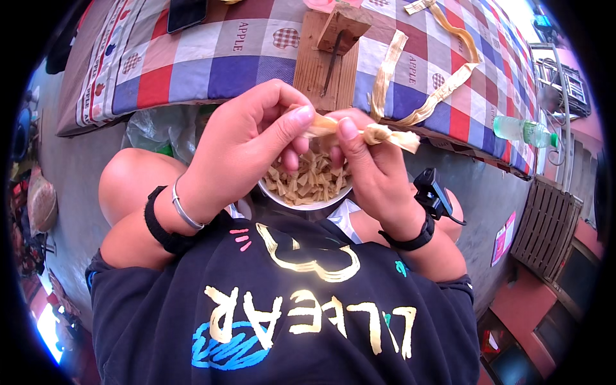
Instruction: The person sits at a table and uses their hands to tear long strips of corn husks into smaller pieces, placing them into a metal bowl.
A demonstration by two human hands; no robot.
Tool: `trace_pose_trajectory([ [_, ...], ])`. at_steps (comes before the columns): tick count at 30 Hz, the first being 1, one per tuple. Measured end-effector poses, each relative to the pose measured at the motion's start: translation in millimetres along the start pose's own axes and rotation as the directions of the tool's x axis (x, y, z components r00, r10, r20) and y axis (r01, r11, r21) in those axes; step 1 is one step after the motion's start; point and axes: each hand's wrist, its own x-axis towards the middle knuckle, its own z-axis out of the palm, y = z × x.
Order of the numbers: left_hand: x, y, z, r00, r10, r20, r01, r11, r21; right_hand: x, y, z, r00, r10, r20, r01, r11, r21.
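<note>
A pale yellow flat strip (323,127), like a plant-fibre or dried-leaf ribbon, is stretched between my two hands. My left hand (262,127) pinches one part of it between thumb and forefinger. My right hand (368,163) grips it close to a knot (376,134), and a short flared end sticks out to the right past that knot. Below my hands, between my knees, a white-rimmed bowl (308,207) holds many small knotted pieces (308,185) of similar material. My fingers hide the bowl's far side.
Ahead is a table with a checked cloth (192,67). On it are a wooden block stand with a metal spike (333,67), loose strips (389,72), a long curved strip (445,94), a phone (186,14) and a plastic bottle (524,132). A slatted wooden stool (546,228) stands right.
</note>
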Motion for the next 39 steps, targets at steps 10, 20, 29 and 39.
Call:
trace_pose_trajectory([
  [10, -6, -8, -4, 0.93, 0.358, 0.081, -0.366, 0.918, 0.153, 1, -10, -1, 1.0, -0.012, -0.018, 0.018, 0.933, 0.359],
  [20, -8, -21, 2, 0.937, 0.347, 0.047, -0.349, 0.914, 0.208, 2, -4, 3, 0.992, -0.11, -0.055, 0.119, 0.972, 0.203],
  [29, 2, -14, -8, 0.939, 0.288, 0.187, -0.307, 0.948, 0.08, -3, -17, 10, 0.999, 0.023, 0.041, -0.041, 0.864, 0.502],
  [39, 7, -7, -6, 0.981, 0.166, 0.104, -0.175, 0.981, 0.085, -3, 1, 13, 0.871, -0.469, -0.148, 0.371, 0.825, -0.427],
])
